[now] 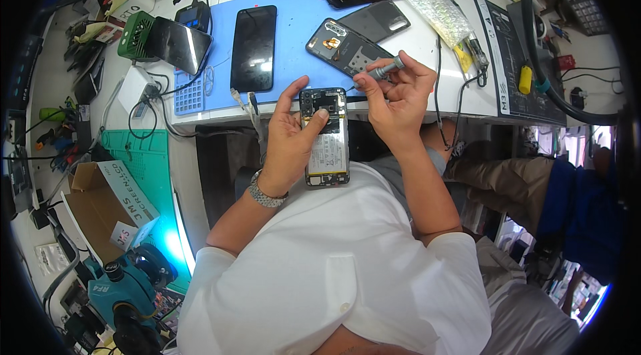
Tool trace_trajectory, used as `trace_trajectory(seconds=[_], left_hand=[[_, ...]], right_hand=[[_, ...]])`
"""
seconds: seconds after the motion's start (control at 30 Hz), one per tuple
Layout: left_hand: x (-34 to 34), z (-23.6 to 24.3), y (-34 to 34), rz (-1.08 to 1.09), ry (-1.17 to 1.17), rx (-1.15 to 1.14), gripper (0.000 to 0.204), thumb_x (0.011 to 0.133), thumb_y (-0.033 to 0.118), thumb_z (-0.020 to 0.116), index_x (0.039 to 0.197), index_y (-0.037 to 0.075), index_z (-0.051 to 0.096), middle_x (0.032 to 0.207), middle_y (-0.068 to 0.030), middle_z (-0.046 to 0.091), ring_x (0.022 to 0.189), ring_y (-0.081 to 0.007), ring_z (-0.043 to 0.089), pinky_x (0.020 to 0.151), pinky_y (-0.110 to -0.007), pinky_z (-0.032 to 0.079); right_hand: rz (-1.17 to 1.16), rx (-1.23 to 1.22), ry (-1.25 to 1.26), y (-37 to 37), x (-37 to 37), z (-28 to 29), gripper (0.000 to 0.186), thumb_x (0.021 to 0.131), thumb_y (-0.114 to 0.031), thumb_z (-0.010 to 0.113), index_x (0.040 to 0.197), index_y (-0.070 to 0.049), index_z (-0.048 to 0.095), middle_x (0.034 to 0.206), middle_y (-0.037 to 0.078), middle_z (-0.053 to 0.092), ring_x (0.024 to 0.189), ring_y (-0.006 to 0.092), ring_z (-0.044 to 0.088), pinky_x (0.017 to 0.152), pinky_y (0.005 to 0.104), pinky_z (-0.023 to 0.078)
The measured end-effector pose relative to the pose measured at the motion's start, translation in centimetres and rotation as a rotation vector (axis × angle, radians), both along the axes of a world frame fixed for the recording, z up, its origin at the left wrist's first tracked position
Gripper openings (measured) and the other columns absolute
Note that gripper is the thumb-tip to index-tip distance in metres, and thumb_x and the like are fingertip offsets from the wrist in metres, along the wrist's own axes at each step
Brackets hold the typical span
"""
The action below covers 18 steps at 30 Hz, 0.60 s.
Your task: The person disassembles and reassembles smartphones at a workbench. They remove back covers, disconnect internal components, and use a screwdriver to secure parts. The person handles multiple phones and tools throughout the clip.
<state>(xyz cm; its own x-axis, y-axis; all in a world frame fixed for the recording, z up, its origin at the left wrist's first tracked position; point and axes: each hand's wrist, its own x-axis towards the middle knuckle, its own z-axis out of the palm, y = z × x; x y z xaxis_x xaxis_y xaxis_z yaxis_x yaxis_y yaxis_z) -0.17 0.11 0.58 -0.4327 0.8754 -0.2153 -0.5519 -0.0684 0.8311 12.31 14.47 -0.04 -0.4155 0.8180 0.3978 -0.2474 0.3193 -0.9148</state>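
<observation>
An opened phone [326, 138] with its back off, battery and board exposed, is held upright in front of my chest by my left hand [288, 134], thumb across its upper part. My right hand [394, 98] grips a small grey screwdriver [386, 69], its tip pointing left toward the phone's top edge. Just beyond my hands, the removed dark back cover [347, 48] lies inside up on the blue mat [294, 28].
A black phone [254, 48] lies on the mat, another tilted phone [179, 44] leans on a green stand [137, 34]. Further phones, bubble wrap [434, 1] and cables crowd the white bench. A cardboard box [100, 211] and a teal microscope [127, 288] stand left. Another person sits right.
</observation>
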Motion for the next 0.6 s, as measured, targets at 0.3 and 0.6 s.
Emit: trace_trajectory(seconds=[0.3, 0.6], left_hand=[[0.0, -0.2, 0.0, -0.001, 0.003, -0.002, 0.067, 0.102, -0.001, 0.069, 0.16, 0.003, 0.035, 0.12, -0.0102, 0.072, 0.106, -0.0113, 0.071, 0.094, -0.028, 0.061], [0.2, 0.3, 0.2, 0.016, 0.022, -0.008, 0.065, 0.102, -0.003, 0.066, 0.16, 0.003, 0.035, 0.119, -0.0091, 0.072, 0.105, -0.0096, 0.07, 0.092, -0.026, 0.06]], right_hand=[[0.014, 0.195, 0.001, 0.2, 0.2, -0.8, 0.066, 0.091, 0.013, 0.075, 0.14, -0.002, 0.033, 0.117, 0.021, 0.064, 0.104, 0.0227, 0.073, 0.083, 0.0305, 0.065], [0.1, 0.481, -0.044, 0.1, 0.5, 3.0, 0.04, 0.083, 0.02, 0.073, 0.118, 0.0, 0.069, 0.11, 0.016, 0.073, 0.1, 0.0275, 0.077, 0.079, 0.0321, 0.065]])
